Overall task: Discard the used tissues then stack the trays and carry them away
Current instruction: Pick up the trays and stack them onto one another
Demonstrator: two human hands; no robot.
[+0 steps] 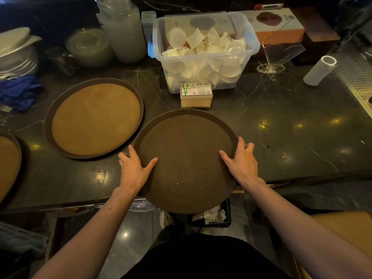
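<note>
A round dark brown tray [186, 158] juts over the counter's front edge. My left hand [134, 168] grips its left rim and my right hand [241, 160] grips its right rim, thumbs lying on the tray's inside. Its surface is bare. A second round tray [94, 117] with a lighter tan inside lies flat on the counter to the left. Part of a third tan tray [9, 162] shows at the left frame edge. Below the held tray, on the floor, a black bin [211, 216] holds crumpled white tissues.
Behind the trays stand a small toothpick box [196, 95] and a clear tub [205, 51] of plastic cups. Stacked lids and cups, plates and a blue cloth [20, 91] crowd the back left. A roll [320, 70] and a clear stand [275, 57] sit at right.
</note>
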